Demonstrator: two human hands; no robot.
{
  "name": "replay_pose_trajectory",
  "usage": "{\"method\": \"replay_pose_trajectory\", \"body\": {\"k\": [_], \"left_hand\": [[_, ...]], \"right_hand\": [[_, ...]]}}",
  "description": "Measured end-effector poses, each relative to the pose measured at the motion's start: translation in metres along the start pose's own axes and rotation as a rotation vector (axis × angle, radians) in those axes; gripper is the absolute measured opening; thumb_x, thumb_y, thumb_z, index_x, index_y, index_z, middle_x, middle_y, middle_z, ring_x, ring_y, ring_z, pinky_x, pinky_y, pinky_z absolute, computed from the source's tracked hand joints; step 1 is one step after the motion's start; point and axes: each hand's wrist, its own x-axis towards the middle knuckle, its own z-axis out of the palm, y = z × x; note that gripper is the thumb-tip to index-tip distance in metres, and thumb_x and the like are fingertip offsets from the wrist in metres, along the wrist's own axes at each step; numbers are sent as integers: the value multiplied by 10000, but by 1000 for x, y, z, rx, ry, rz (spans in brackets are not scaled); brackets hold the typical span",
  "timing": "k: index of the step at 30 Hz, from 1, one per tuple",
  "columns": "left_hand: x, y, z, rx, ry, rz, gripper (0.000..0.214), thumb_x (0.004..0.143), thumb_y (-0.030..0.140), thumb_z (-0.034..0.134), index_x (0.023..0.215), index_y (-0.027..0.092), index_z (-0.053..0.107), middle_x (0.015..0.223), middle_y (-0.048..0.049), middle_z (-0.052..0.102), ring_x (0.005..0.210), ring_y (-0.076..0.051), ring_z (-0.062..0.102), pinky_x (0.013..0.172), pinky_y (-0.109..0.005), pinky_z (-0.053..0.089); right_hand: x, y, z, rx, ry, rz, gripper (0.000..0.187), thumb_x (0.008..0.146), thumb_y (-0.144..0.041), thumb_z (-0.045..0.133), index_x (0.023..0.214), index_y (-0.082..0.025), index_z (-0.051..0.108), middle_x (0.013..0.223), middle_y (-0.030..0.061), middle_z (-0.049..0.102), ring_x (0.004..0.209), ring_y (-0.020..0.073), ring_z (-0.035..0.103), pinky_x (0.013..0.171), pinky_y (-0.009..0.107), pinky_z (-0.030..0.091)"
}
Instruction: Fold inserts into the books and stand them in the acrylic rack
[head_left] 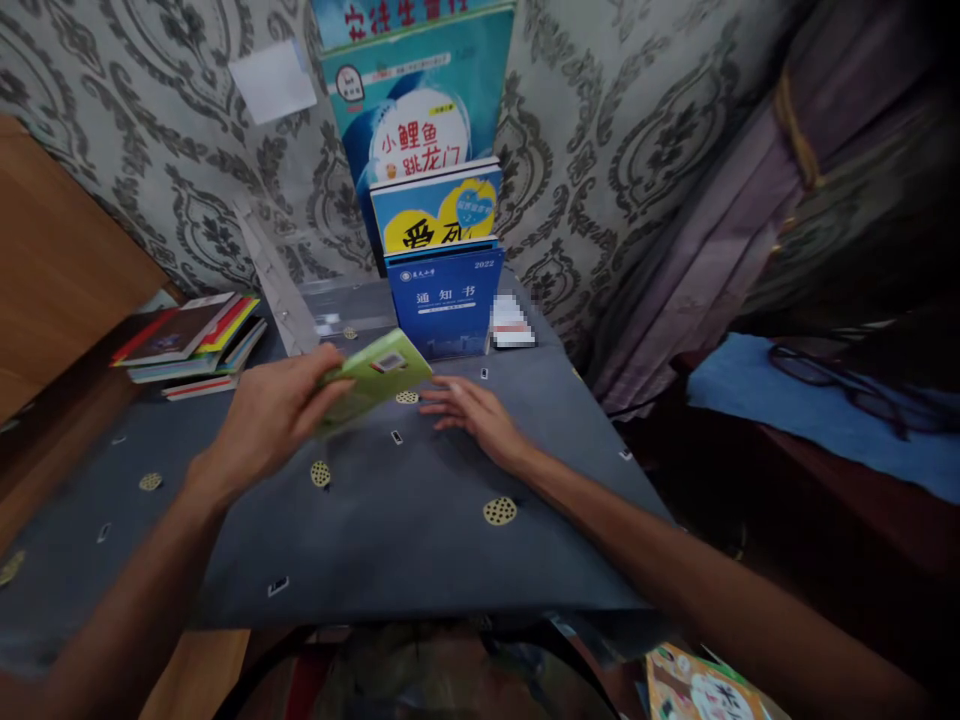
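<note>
My left hand [281, 410] grips a thin green booklet [379, 378] by its left end, thumb on the near side, and holds it tilted above the table. Just right of the booklet's far corner is my right hand [476, 415], its fingers spread and holding nothing. Whether its fingertips touch the corner I cannot tell. Behind both hands, a row of books stands upright: a blue booklet [446, 300] in front, a blue and yellow book [435, 210] behind it, and taller teal books [420, 90] at the back against the wall.
A dark grey patterned tablecloth [390, 530] covers the table. At the left lies a stack of books [195, 345], beside a pale upright panel [277, 280]. Eyeglasses [840, 385] rest on a blue cloth [742, 400] at right. An orange book [697, 685] lies below the table's edge.
</note>
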Motion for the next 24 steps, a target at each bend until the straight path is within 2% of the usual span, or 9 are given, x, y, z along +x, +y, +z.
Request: {"method": "replay_pose_trajectory", "body": {"k": [1, 3, 5, 7, 10, 14, 16, 19, 24], "left_hand": [[-4, 8, -1, 54, 25, 88, 255, 1015, 384, 424, 911, 211, 578, 750, -3, 618, 688, -164, 579, 599, -277, 374], [-17, 22, 9, 141, 47, 273, 239, 1028, 278, 392, 936, 216, 603, 818, -18, 667, 740, -167, 603, 637, -285, 412], [-33, 31, 33, 169, 16, 390, 244, 1016, 174, 378, 1004, 222, 617, 910, -30, 701, 806, -173, 633, 672, -294, 454], [-51, 38, 62, 165, -69, 412, 234, 1006, 152, 398, 1056, 219, 617, 998, -43, 715, 853, -184, 651, 706, -310, 500], [-75, 47, 95, 147, -191, 370, 275, 1000, 161, 418, 1206, 229, 587, 1242, -98, 684, 1087, -247, 650, 840, -395, 547], [-89, 55, 110, 70, -236, 245, 324, 1031, 352, 430, 1313, 256, 556, 1412, -105, 611, 1271, -273, 585, 987, -464, 517], [-87, 52, 111, 58, -227, 210, 362, 1043, 376, 400, 1350, 251, 544, 1442, -97, 594, 1313, -260, 561, 1029, -468, 486], [-77, 40, 113, 57, -232, 152, 404, 1054, 368, 364, 1393, 228, 532, 1482, -111, 558, 1370, -246, 513, 1025, -439, 476], [-52, 10, 119, 27, -255, -25, 439, 1048, 357, 346, 1403, 196, 548, 1488, -141, 544, 1391, -274, 494, 1030, -462, 470]], "right_hand": [[3, -2, -2, 127, 2, 43, 415, 978, -552, 495, 1209, -227, 611, 1176, 117, 723, 1033, 239, 712, 819, 392, 580], [8, -5, -9, 272, 17, 94, 458, 977, -597, 469, 1173, -216, 629, 1110, 112, 738, 992, 223, 717, 839, 390, 576], [11, -4, -16, 271, 54, 115, 419, 959, -564, 525, 1145, -208, 645, 1015, 91, 749, 914, 201, 721, 832, 369, 572], [12, 2, -21, 164, 82, 113, 340, 912, -450, 631, 1146, -204, 643, 909, 54, 744, 829, 182, 714, 796, 341, 566], [14, 13, -27, -110, 69, 26, 355, 860, -288, 658, 1199, -187, 624, 837, 22, 728, 768, 177, 696, 738, 323, 557], [12, 19, -28, -577, 83, -185, 293, 874, -182, 567, 1148, -181, 672, 1014, 72, 752, 875, 205, 695, 799, 359, 552], [9, 18, -26, -834, 87, -278, 276, 882, -144, 545, 1106, -189, 701, 1065, 84, 751, 954, 228, 677, 879, 396, 527], [4, 15, -22, -1110, 15, -367, 262, 904, -124, 535, 1080, -187, 719, 1055, 94, 749, 1008, 259, 638, 918, 427, 484], [-1, 13, -15, -1268, -35, -408, 234, 952, -162, 523, 1083, -169, 717, 1124, 125, 728, 1030, 272, 606, 854, 415, 462]]}}
